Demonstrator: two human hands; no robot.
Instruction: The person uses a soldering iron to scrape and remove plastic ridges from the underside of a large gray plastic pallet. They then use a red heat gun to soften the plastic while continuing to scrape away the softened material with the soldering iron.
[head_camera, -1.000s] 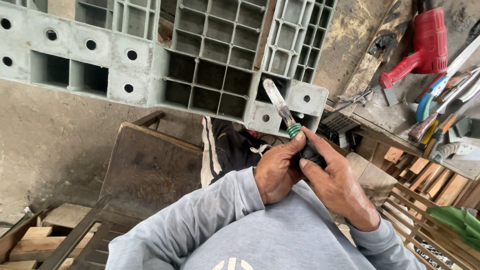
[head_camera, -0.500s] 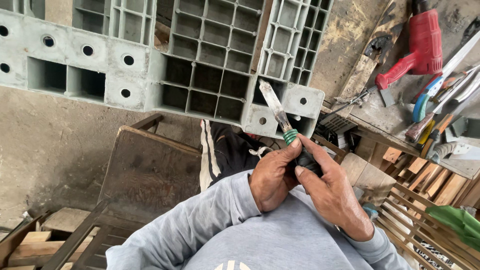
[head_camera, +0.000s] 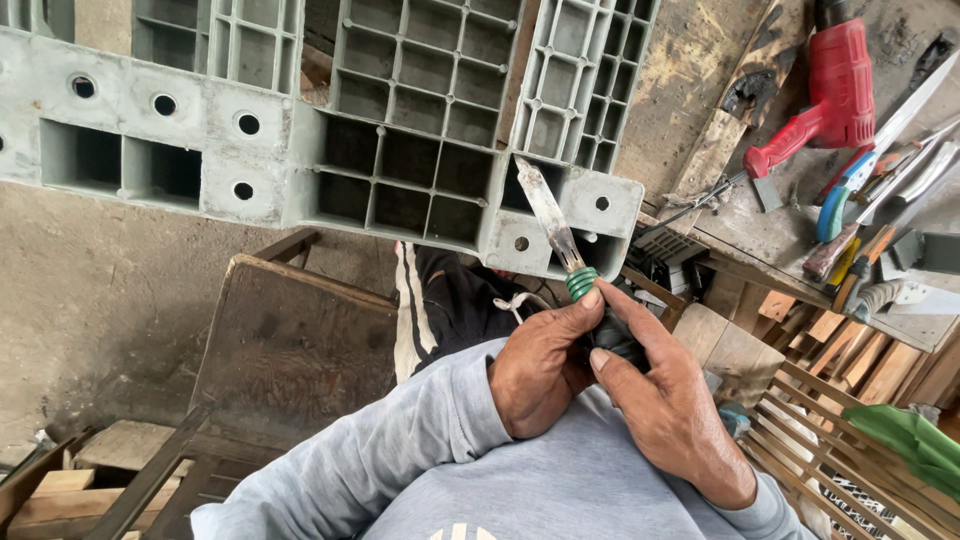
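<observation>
knife (head_camera: 548, 212) | blade tilted up against grey plastic pallet (head_camera: 300, 120); green-wrapped handle end showing above the fists | left hand (head_camera: 537, 370) clamped on handle; right hand (head_camera: 668, 405) wrapped on handle beside it, touching | red drill (head_camera: 825, 90) on bench, well apart

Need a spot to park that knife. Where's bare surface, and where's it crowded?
Free: the dark board between the grey plastic pallet and the sleeve, and the concrete floor beside it. Crowded: the workbench with the red drill and hand tools.
</observation>
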